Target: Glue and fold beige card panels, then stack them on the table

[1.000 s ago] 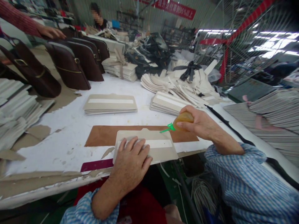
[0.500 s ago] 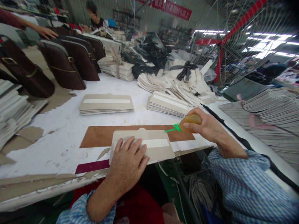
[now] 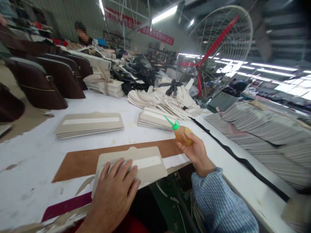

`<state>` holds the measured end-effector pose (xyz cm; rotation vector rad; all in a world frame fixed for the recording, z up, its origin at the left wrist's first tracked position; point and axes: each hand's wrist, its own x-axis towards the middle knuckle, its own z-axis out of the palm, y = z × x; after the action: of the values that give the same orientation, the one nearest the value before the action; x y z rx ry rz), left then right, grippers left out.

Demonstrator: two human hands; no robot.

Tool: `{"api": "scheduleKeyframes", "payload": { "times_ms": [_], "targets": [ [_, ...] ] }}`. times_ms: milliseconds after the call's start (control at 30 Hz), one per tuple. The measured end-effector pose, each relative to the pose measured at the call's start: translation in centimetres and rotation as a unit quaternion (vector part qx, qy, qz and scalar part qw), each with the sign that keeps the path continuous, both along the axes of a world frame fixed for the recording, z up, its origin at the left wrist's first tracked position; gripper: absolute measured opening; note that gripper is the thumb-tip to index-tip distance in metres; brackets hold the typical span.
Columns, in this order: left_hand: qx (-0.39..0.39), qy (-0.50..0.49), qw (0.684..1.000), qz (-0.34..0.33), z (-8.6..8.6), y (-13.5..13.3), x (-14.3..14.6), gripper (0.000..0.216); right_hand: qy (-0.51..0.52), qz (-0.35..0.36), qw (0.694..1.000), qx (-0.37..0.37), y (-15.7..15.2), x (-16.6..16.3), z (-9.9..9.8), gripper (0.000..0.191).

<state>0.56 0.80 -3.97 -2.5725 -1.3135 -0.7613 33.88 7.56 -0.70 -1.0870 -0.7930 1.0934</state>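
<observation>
My left hand [image 3: 116,187] lies flat with fingers spread on a beige board panel [image 3: 148,173] that has a white strip across it and a small tab on its far edge. The panel rests partly over a long brown strip [image 3: 80,163] near the table's front edge. To the right, my right hand [image 3: 195,150] is wrapped round a squeeze bottle [image 3: 183,135] of amber liquid. Its green nozzle [image 3: 169,121] points up and to the left, clear of the panel. Beyond the brown strip lie two stacks of similar panels, a left stack [image 3: 89,124] and a right stack [image 3: 155,118].
Dark brown bags [image 3: 41,82] stand at the left. Loose beige strips [image 3: 167,100] are heaped at the back. Thick stacks of grey sheets [image 3: 267,129] lie at the right, near a large fan [image 3: 201,63]. A maroon strip [image 3: 68,205] is by the front edge. A person [image 3: 84,35] is farther back.
The bottle has been lifted off the panel's far right corner and tipped so its nozzle points upward. My left hand stays on the panel. The view has shifted to the right and up.
</observation>
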Motion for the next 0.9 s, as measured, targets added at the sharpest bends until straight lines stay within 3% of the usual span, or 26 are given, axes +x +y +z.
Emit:
{"api": "scheduleKeyframes", "payload": {
  "times_ms": [67,233,333,633,767,900],
  "targets": [
    [0.033,0.009,0.999,-0.015,-0.2,0.4,-0.2,0.031,0.013,-0.042,0.999,0.012,0.0,2.8,-0.5,0.033],
    [0.077,0.013,0.996,-0.031,-0.4,0.8,-0.5,0.031,-0.093,-0.173,0.98,0.019,0.4,9.5,-1.7,0.034],
    [0.087,0.013,0.996,-0.03,-0.4,0.9,-0.5,0.03,-0.086,-0.211,0.973,0.026,1.0,12.0,-2.2,0.037],
    [0.117,0.033,0.992,-0.029,-0.2,1.0,-0.5,0.03,-0.089,-0.238,0.967,0.028,4.3,14.4,-1.6,0.037],
    [0.125,0.043,0.991,-0.029,-0.9,1.2,-0.9,0.03,-0.172,-0.283,0.943,0.015,5.9,15.0,-1.4,0.038],
    [0.122,0.054,0.991,-0.027,-1.4,1.4,-1.2,0.031,-0.326,-0.292,0.898,-0.053,5.6,15.5,-2.3,0.03]
  ]
}}
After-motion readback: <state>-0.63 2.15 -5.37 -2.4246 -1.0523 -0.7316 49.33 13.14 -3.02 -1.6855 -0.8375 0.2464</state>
